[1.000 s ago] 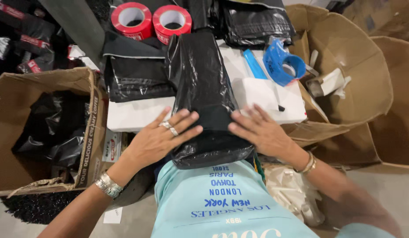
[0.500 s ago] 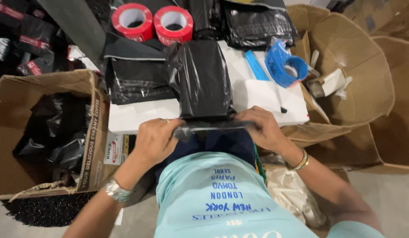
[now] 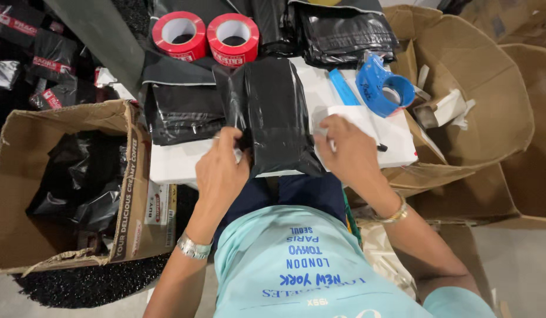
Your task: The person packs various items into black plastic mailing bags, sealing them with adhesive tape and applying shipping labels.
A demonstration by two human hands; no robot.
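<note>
Head view: glossy black poly bag [image 3: 272, 115], wrinkled, folded; both hands' fingers [image 3: 230, 141] pinching its edges.

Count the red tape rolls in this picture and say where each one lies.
2: one red tape roll at the table's far edge, the second roll touching its right side. Others may be hidden.

Packing station – tape rolls [image 3: 205, 35], black mailer bags [image 3: 343, 29], cardboard boxes [image 3: 61, 176].
</note>
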